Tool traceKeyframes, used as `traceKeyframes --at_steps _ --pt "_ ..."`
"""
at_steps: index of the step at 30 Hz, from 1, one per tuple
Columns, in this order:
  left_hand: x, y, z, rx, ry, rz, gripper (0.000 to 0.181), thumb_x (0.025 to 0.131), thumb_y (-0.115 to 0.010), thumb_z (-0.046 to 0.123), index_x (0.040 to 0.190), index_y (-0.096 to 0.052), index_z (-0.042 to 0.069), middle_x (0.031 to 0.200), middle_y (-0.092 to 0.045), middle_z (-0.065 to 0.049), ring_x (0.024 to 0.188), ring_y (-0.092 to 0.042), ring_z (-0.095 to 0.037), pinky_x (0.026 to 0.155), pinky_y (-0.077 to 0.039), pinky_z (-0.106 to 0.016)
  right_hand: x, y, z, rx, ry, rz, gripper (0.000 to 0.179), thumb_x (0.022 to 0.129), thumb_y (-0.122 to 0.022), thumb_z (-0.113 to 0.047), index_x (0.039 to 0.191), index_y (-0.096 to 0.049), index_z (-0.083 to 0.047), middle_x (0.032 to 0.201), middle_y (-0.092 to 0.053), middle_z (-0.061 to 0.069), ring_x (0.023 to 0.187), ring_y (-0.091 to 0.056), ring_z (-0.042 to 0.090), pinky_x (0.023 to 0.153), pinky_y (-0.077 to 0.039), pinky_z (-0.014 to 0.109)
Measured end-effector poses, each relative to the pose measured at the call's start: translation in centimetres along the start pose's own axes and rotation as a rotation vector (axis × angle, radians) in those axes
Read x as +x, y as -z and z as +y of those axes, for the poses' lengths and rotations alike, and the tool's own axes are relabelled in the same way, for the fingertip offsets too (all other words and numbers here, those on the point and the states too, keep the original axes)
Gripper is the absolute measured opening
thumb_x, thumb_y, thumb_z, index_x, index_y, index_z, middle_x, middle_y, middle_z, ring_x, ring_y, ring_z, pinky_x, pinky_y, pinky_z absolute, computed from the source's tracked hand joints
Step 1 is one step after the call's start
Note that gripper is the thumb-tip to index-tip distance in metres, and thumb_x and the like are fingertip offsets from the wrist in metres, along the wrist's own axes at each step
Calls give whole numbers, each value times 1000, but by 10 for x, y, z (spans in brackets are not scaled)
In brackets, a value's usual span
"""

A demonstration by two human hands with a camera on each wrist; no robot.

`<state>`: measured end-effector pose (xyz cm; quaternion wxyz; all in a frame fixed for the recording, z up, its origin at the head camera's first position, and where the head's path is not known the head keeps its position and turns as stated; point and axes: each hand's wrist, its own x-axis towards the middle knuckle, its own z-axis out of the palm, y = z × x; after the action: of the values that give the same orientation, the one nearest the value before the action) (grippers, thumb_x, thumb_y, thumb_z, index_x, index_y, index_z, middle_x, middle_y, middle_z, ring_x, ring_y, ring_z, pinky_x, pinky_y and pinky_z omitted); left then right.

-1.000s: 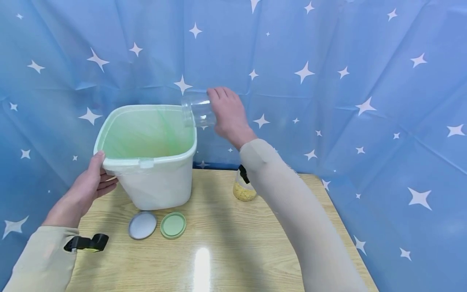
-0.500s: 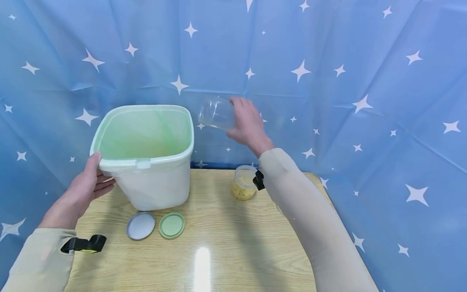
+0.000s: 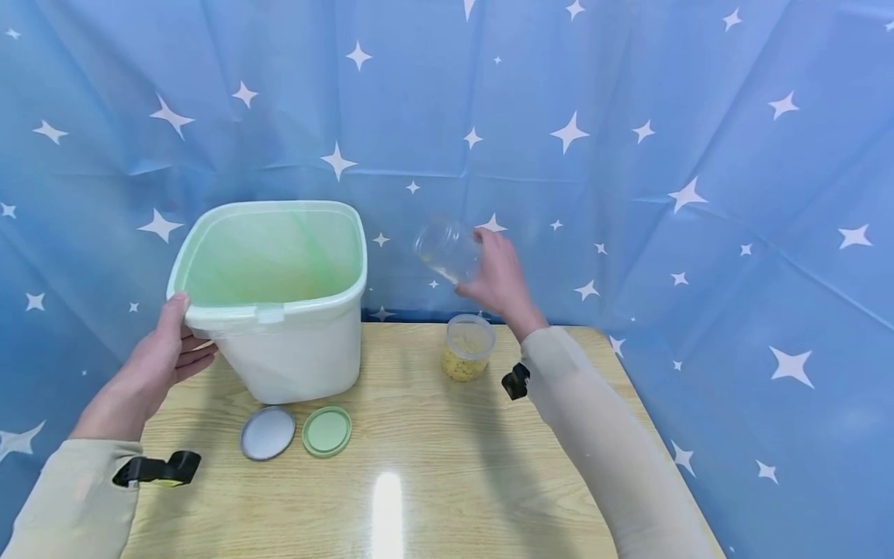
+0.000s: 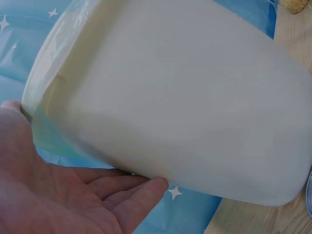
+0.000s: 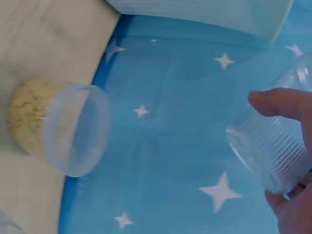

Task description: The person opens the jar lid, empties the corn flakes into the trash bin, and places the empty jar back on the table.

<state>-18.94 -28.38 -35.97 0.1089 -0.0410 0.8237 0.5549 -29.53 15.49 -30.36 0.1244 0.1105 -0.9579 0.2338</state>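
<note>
A white bin (image 3: 296, 357) with a pale green rim and a green bag lining it stands at the table's left. My left hand (image 3: 154, 361) holds it by its near left corner, thumb at the rim, other fingers against the outer wall (image 4: 170, 107). To the right of the bin, above the table, my right hand (image 3: 499, 276) grips a clear jar (image 3: 447, 250), tilted with its mouth up to the left; ridges show on its side (image 5: 268, 146). Below it stands an uncovered clear tub (image 3: 466, 347) partly filled with yellow flakes.
A grey lid (image 3: 268, 432) and a green lid (image 3: 327, 432) lie on the wooden table (image 3: 447, 473) in front of the bin. A blue star-patterned sheet (image 3: 628, 155) hangs close behind and at the sides.
My right hand has carried the clear jar from the bin's right rim rightward and down, tipping its mouth upward. The tub of flakes has come into fuller view. My left hand stays on the bin.
</note>
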Motion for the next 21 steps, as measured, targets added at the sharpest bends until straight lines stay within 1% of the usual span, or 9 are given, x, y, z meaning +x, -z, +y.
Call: traceKeyframes --at_steps 2,3,5,8,11,14,18,21 --pt "0 0 0 2 -3 3 90 93 0 70 140 -31 1 152 -26 -36 128 -49 -38 85 -56 -14 -6 -6 9 29 -22 -5 96 68 -88 -23 146 -35 -4 143 -47 13 132 -43 31 112 -41 47" --pt "0 0 -1 3 -4 4 89 94 0 70 140 -32 2 152 -26 -36 125 -53 -32 84 -56 -14 -9 -9 13 45 -34 -8 97 68 -88 -24 146 -35 -4 143 -47 13 132 -43 32 111 -42 47" --pt "0 0 -1 0 -6 7 86 94 -1 70 138 -33 3 152 -27 -36 117 -56 -19 83 -56 -13 -16 -14 21 83 -59 -12 100 66 -89 -23 146 -35 -3 143 -46 15 132 -43 33 112 -41 50" --pt "0 0 -1 -7 -7 7 84 94 -1 70 137 -34 5 152 -27 -37 106 -56 -4 82 -55 -11 -26 -21 33 143 -96 -23 101 65 -89 -22 147 -33 -2 145 -45 17 133 -42 35 111 -42 53" --pt "0 0 0 -18 -8 7 82 94 -1 70 135 -36 7 152 -26 -37 97 -54 7 81 -55 -11 -36 -28 43 198 -125 -32 102 66 -88 -23 148 -31 -1 146 -43 18 133 -43 35 109 -43 55" --pt "0 0 0 -28 -11 4 79 95 -2 69 132 -38 10 152 -26 -37 91 -53 12 80 -55 -11 -45 -33 52 262 -152 -37 101 67 -88 -23 148 -31 -3 143 -46 16 130 -46 34 106 -45 54" --pt "0 0 0 -32 -12 2 75 95 -2 69 128 -39 13 152 -26 -38 90 -53 14 80 -55 -10 -56 -38 60 338 -183 -39 98 67 -87 -22 146 -32 -6 139 -48 13 125 -50 31 104 -47 51" --pt "0 0 0 -33 -13 4 73 95 -2 69 126 -40 14 151 -26 -38 88 -54 15 79 -55 -10 -64 -41 65 387 -202 -36 98 68 -87 -22 147 -30 -6 140 -47 13 127 -48 31 106 -45 52"
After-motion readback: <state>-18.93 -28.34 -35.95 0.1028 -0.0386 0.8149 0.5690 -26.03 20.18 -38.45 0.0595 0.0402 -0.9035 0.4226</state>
